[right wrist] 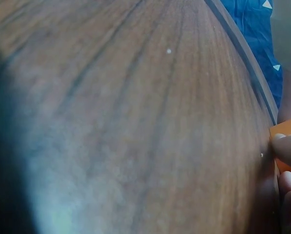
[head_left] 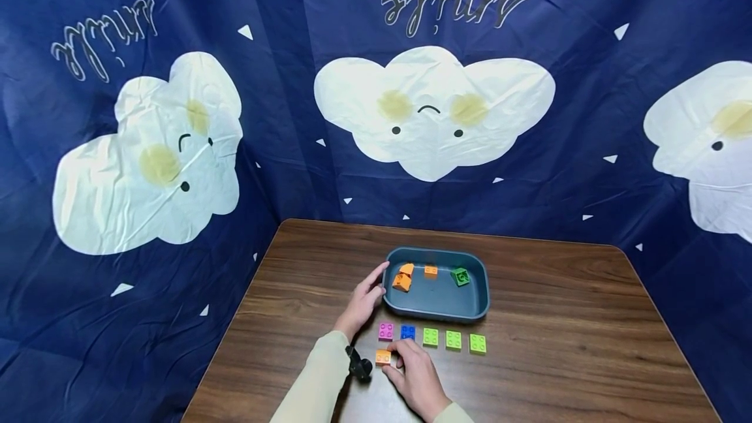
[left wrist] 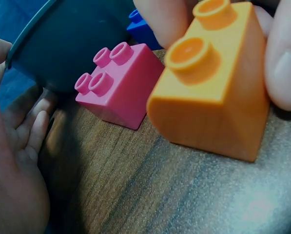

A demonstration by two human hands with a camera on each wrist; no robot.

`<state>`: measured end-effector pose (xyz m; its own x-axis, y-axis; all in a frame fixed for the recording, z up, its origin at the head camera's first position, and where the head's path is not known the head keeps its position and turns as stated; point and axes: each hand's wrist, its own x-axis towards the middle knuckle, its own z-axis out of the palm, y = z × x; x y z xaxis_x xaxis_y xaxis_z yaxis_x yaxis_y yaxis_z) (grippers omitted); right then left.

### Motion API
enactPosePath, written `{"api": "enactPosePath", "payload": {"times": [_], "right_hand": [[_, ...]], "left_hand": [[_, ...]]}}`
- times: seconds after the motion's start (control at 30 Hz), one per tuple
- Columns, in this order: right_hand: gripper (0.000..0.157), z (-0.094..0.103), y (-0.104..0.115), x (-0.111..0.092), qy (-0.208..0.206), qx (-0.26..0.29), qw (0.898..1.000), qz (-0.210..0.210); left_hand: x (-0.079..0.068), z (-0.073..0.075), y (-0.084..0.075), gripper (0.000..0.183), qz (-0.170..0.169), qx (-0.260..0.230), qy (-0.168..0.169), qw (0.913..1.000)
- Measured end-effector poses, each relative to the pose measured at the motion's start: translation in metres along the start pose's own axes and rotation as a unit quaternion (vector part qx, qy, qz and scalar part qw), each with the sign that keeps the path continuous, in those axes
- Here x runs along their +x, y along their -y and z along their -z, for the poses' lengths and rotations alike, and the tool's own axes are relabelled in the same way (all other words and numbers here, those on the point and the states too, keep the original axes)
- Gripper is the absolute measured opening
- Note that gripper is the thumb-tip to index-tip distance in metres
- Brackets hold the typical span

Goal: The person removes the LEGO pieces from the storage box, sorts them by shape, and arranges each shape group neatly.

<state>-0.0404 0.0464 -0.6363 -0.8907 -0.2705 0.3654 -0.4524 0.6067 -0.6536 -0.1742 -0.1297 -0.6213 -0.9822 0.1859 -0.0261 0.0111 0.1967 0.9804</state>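
My right hand (head_left: 416, 374) pinches an orange toy building brick (head_left: 383, 358) between thumb and fingers, just in front of a row of bricks. In the left wrist view, this orange brick (left wrist: 208, 83) has two round studs on top and a rounded lower edge. A pink brick (left wrist: 118, 87) and part of a blue brick (left wrist: 143, 31) stand behind it. With its fingers at the left rim, my left hand (head_left: 361, 302) touches the dark blue-grey tray (head_left: 435, 314). The right wrist view catches only fingers and part of the orange brick (right wrist: 286, 129) at its right edge.
Inside the tray lie several orange bricks (head_left: 402, 281) and a green brick (head_left: 461, 277). Three lime-green bricks (head_left: 454, 340) continue the row to the right of the blue one. The wooden table (head_left: 558, 318) meets a dark blue curtain (head_left: 282, 116) behind it.
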Motion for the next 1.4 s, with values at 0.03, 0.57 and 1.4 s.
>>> {"api": "enactPosePath", "payload": {"times": [0.03, 0.57, 1.4], "right_hand": [[0.034, 0.000, 0.000, 0.000, 0.002, 0.001, 1.000, -0.002], [0.036, 0.006, 0.001, 0.000, 0.029, 0.015, 0.999, -0.020], [0.039, 0.034, 0.006, -0.010, 0.033, 0.050, 0.997, -0.040]], "left_hand": [[0.000, 0.000, 0.000, 0.060, 0.000, 0.000, 0.001, 1.0000], [0.001, 0.000, 0.001, 0.060, -0.002, -0.007, 0.010, 0.9999], [-0.001, -0.004, -0.006, 0.062, 0.003, 0.001, -0.013, 0.9999]]}}
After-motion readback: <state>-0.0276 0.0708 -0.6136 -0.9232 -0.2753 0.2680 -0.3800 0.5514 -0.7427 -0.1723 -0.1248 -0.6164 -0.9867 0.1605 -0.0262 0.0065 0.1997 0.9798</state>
